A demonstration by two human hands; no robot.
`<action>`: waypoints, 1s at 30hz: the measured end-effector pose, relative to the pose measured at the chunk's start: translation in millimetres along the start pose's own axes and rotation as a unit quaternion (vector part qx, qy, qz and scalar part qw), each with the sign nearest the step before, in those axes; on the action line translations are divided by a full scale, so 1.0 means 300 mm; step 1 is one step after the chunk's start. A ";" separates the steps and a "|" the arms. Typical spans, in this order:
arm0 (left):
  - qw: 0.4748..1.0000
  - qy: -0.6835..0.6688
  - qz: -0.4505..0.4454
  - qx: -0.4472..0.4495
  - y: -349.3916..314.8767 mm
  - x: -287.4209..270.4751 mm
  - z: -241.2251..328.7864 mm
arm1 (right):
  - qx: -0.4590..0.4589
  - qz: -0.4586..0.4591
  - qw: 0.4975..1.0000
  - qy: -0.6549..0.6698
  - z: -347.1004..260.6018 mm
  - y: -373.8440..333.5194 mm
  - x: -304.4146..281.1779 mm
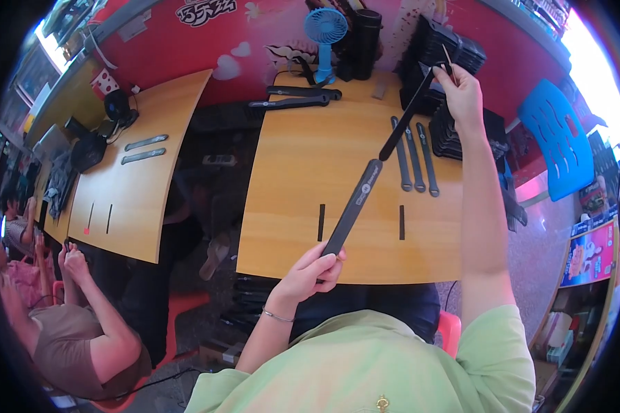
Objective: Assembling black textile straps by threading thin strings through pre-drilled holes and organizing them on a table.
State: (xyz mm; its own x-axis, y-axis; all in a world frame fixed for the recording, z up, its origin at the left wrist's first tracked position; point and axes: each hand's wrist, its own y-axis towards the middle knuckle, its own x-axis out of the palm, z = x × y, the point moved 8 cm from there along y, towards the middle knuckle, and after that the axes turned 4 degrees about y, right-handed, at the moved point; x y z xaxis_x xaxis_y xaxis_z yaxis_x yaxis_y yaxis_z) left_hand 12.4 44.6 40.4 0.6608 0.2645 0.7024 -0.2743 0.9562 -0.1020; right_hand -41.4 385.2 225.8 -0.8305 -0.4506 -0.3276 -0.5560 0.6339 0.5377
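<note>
My left hand is closed round the lower end of a dark grey strap with pale print, held slantwise above the table. From the strap's upper end a narrower black strip runs up to my right hand. My right hand pinches the strip's far end between thumb and fingers, and a thin pale stick pokes up beside those fingertips. Whether the strip sits inside the strap or only meets its end, I cannot tell. Three grey straps lie side by side under the strip.
Two short black strips, one of them here, lie on the wooden table. More dark straps rest far left, near a blue fan. Black stacks stand far right beside a blue chair. A co-worker sits at the left table.
</note>
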 end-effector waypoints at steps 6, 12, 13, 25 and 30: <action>0.999 -0.022 -0.023 0.006 0.021 0.009 0.017 | -0.023 0.092 0.995 -0.014 0.012 0.050 -0.038; 0.990 -0.129 0.026 0.051 0.009 -0.087 0.003 | -0.101 0.133 0.984 -0.065 -0.091 0.132 -0.108; 0.990 -0.122 0.011 0.071 0.017 -0.095 0.007 | -0.105 0.116 0.985 -0.072 -0.130 0.070 -0.044; 0.973 -0.170 0.057 0.145 0.025 -0.163 0.028 | -0.163 -0.260 0.928 -0.213 0.135 -0.565 0.263; 0.970 -0.173 0.062 0.160 0.021 -0.166 0.034 | -0.203 -0.300 0.915 -0.181 0.063 -0.594 0.253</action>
State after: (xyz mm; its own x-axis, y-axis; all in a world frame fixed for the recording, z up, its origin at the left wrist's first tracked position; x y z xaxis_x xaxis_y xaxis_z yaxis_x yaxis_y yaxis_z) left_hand -29.4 36.0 11.9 0.3502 0.2651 0.8984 -0.5765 0.8169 -0.0163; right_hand -6.0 250.1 90.5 -0.3787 -0.3571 -0.8539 -0.9174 0.0230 0.3973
